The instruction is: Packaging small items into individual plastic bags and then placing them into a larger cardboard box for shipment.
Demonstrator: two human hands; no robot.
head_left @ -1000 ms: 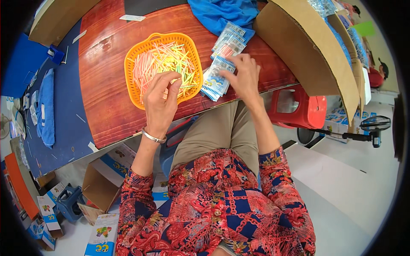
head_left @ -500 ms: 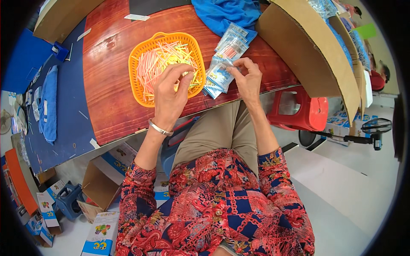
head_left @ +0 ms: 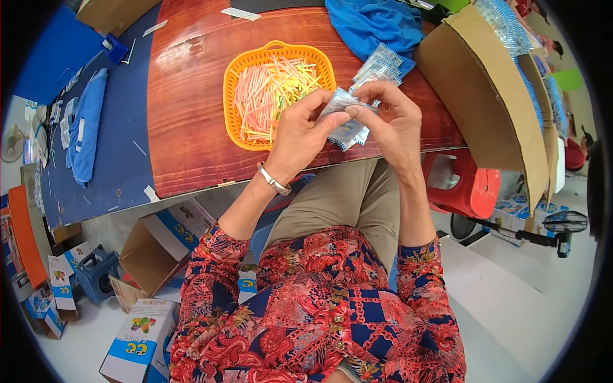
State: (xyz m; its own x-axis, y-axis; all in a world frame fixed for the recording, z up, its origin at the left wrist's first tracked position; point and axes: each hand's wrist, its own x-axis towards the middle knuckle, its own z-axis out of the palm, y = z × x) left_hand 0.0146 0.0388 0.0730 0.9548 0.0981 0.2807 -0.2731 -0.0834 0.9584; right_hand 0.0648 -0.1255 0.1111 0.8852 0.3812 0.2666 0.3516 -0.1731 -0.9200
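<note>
A small clear and blue plastic packet (head_left: 347, 126) is pinched between my two hands above the table's near edge. My left hand (head_left: 301, 131) grips its left side with thumb and fingers, while my right hand (head_left: 393, 121) holds its upper right. Whether anything is inside the packet cannot be made out. Beyond my right hand lies a row of overlapping similar packets (head_left: 382, 66). Left of the hands stands an orange plastic basket (head_left: 230, 96), full of thin pink and yellow sticks (head_left: 258, 96); my left hand overlaps its near right corner.
Behind the packets lies a crumpled blue cloth (head_left: 377, 29). An open cardboard box (head_left: 479, 83) rises at the right, above a red stool (head_left: 479, 188). A folded blue towel (head_left: 86, 131) rests on the dark left part of the table. Printed cartons (head_left: 142, 341) stand on the floor.
My left hand has moved right from over the basket to meet my right hand. The packet has been lifted off the others and is now held by both hands. The view has shifted slightly.
</note>
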